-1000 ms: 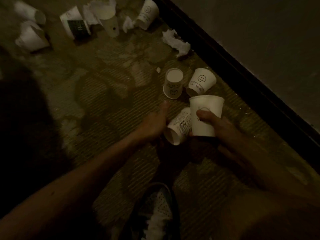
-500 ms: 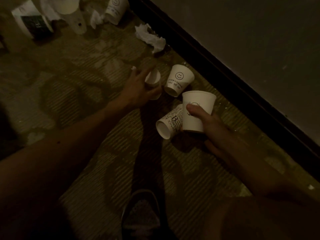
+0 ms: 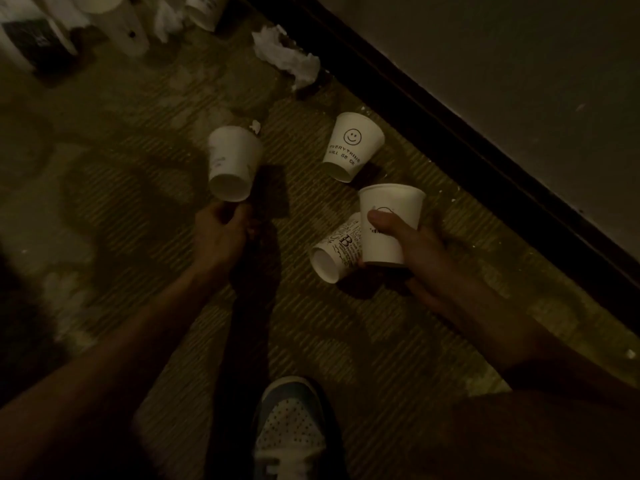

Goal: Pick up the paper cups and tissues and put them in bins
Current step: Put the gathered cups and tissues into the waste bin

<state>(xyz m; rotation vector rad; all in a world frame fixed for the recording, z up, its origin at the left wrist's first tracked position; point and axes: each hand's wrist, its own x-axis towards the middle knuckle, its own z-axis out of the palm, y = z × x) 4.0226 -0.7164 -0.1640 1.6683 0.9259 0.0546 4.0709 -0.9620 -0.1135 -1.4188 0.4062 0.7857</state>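
Above ribbed carpet (image 3: 329, 323), tapered white paper cup (image 3: 398, 206)

I read a dim, yellow-tinted feed. Hard shadows cross the ribbed olive carpet floor (image 3: 346, 341), falling rightward. The white smiley-printed paper cup (image 3: 353, 143) is sharp and brightest. Corners darken; the top-left edge blurs.

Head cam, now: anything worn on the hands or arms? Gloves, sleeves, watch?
No. The left hand and right hand are ungloved; left forearm and right forearm show no sleeve. No watch or ring discernible, but the light is dim.
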